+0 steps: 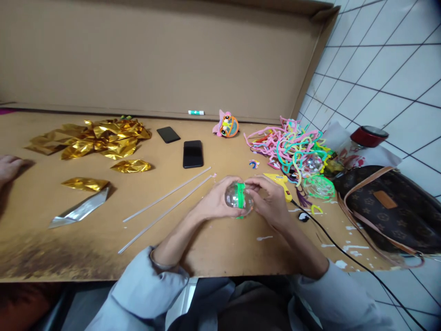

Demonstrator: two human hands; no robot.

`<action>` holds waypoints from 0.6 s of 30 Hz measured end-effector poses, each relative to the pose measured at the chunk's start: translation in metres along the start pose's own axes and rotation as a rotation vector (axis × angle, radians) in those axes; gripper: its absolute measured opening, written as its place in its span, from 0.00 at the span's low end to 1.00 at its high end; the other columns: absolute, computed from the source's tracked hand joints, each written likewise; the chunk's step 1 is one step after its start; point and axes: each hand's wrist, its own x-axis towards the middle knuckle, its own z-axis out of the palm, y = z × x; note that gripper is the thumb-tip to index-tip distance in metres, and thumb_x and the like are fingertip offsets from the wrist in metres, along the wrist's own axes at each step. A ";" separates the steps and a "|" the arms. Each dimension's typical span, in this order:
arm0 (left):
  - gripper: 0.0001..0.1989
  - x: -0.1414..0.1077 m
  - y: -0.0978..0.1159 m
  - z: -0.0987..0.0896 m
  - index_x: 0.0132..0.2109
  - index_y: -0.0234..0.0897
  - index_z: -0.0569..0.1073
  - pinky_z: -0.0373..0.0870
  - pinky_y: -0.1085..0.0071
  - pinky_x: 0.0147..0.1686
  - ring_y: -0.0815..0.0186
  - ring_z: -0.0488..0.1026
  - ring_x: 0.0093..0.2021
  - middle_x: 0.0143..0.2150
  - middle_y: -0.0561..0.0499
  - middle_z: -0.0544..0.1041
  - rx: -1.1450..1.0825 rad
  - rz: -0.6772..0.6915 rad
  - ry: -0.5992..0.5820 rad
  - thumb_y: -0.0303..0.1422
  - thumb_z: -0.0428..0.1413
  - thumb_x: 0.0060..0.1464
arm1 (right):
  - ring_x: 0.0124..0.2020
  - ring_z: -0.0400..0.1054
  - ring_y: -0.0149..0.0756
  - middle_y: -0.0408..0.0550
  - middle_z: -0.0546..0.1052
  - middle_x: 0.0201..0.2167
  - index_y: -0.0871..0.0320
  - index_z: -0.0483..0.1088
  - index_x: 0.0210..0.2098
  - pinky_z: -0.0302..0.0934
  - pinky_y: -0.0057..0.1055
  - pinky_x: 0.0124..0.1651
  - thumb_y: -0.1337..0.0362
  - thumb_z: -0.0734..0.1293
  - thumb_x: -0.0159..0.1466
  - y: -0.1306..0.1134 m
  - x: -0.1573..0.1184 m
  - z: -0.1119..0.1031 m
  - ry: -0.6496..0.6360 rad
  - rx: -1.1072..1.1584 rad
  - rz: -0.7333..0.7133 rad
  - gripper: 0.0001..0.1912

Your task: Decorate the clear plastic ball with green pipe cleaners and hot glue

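My left hand (215, 200) is wrapped round the side of a clear plastic ball (231, 198), holding it just above the table. A bright green band (240, 195), fuzzy like a pipe cleaner, runs down over the ball. On the other side, the fingers of my right hand (272, 202) are bent together at the band and the ball's edge; part of the grip is hidden. Just beyond my right hand lies a yellow glue gun (281, 183) with a black cord. Two long translucent glue sticks (168, 210) rest left of the ball.
Colourful pipe cleaners (275, 147) lie heaped at the back right, near a brown handbag (368, 207) and a red-lidded jar (368, 136). Two phones (193, 154), a decorated ball (230, 125) and gold foil (103, 138) lie farther back. Another person's hand (10, 168) rests at far left.
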 end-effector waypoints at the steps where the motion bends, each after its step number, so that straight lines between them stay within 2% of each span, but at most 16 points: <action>1: 0.36 0.000 0.001 0.000 0.54 0.38 0.69 0.70 0.55 0.54 0.52 0.74 0.52 0.52 0.43 0.75 -0.009 -0.021 -0.014 0.37 0.70 0.37 | 0.34 0.73 0.35 0.45 0.80 0.34 0.54 0.76 0.40 0.69 0.32 0.40 0.69 0.67 0.63 0.000 0.001 -0.001 -0.014 -0.029 -0.030 0.08; 10: 0.37 0.000 0.002 -0.003 0.55 0.38 0.68 0.71 0.55 0.55 0.52 0.75 0.52 0.53 0.44 0.76 -0.014 -0.079 -0.044 0.36 0.70 0.36 | 0.38 0.73 0.37 0.46 0.80 0.35 0.54 0.76 0.41 0.66 0.33 0.42 0.68 0.64 0.66 0.003 0.010 -0.004 -0.121 -0.112 -0.178 0.09; 18: 0.37 0.001 0.002 -0.003 0.56 0.37 0.69 0.71 0.54 0.54 0.50 0.75 0.52 0.53 0.43 0.76 0.006 -0.093 -0.053 0.37 0.69 0.36 | 0.36 0.72 0.36 0.46 0.80 0.34 0.55 0.74 0.39 0.65 0.33 0.40 0.71 0.62 0.66 0.007 0.013 -0.002 -0.144 -0.115 -0.261 0.09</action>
